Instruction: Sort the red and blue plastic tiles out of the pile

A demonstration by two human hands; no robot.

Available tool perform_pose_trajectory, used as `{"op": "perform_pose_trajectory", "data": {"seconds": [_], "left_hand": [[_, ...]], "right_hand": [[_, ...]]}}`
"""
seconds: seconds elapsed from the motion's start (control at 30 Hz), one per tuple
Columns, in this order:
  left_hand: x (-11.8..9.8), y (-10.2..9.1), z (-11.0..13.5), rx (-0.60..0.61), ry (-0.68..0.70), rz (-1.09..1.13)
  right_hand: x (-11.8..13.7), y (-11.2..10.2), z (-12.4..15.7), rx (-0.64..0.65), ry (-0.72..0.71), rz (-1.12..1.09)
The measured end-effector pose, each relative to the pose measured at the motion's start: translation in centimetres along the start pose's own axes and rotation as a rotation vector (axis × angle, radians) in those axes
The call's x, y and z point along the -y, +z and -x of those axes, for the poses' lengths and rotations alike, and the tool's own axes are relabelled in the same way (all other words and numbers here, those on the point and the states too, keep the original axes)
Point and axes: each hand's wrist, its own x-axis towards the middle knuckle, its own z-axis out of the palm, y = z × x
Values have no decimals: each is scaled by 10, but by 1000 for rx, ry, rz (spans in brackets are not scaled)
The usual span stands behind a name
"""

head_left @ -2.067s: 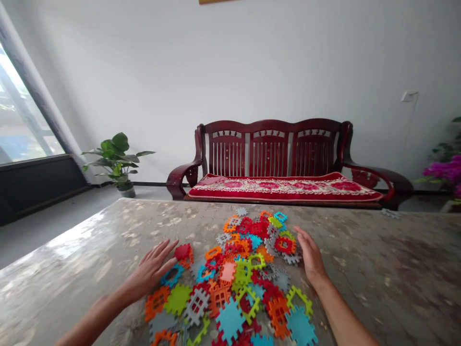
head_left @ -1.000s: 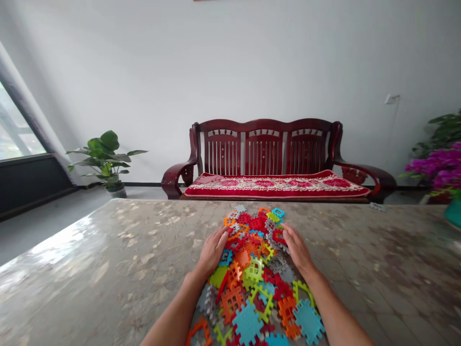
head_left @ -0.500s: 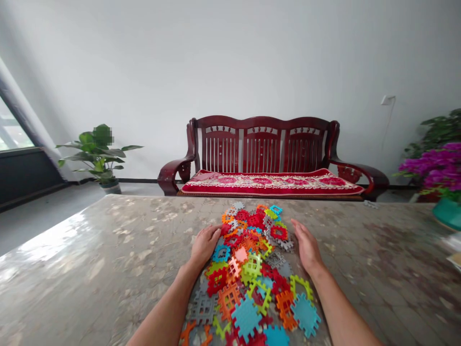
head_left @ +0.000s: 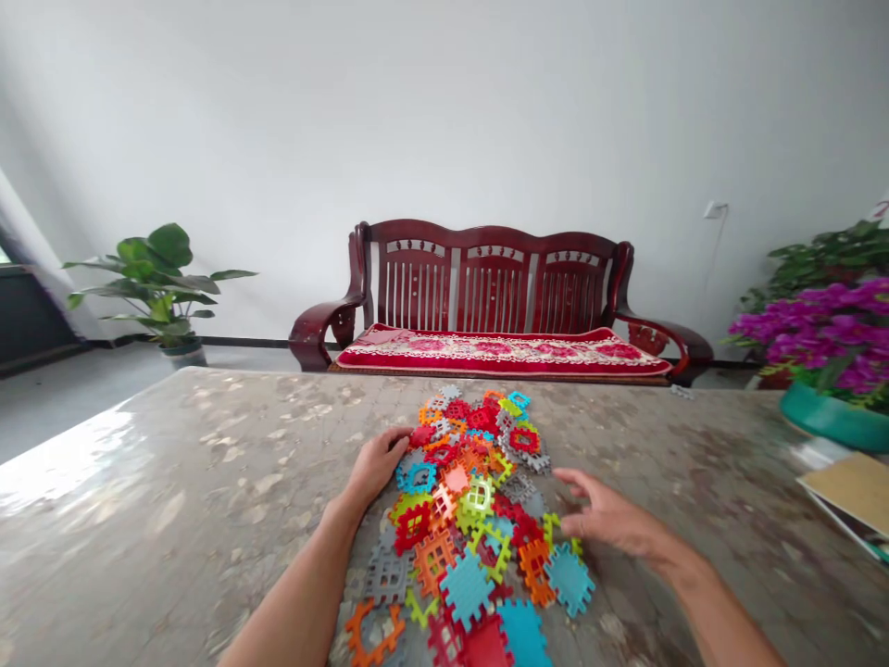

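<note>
A long pile of plastic interlocking building tiles point(head_left: 467, 591) lies on the table in red, blue, orange, green and grey. Some tiles are solid squares, others are window frames with toothed edges. My left hand point(head_left: 379, 465) rests along the far left side of the pile, its fingers stretched out beside a red tile point(head_left: 420, 437). On the right side, my right hand point(head_left: 604, 514) hovers by a green frame tile point(head_left: 550, 530), thumb and fingers apart and nothing held. A solid blue tile point(head_left: 570, 579) lies just nearer than that hand.
The table point(head_left: 229, 500) has a patterned, shiny cover. A small grey piece point(head_left: 682, 392) lies near its far edge. At right stand purple flowers in a green pot point(head_left: 833, 417), with books point(head_left: 851, 491) in front. Behind are a wooden bench point(head_left: 490, 287) and a potted plant point(head_left: 163, 287).
My right hand has come back toward me along the pile and its fingers have spread. My left hand stays at the left edge. The view has turned slightly right.
</note>
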Motion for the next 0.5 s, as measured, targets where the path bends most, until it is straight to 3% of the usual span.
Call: {"op": "perform_pose_trajectory", "data": {"seconds": [0.13,0.3,0.5], "left_hand": [[-2,-1,-1,-8,-4,-5],[1,0,-2,-9,-3,1],[7,3,-5,-13,1,-16]], "right_hand": [[1,19,30,6,-128,262],[40,47,39,125,14,657],[60,55,31,190,35,718]]}}
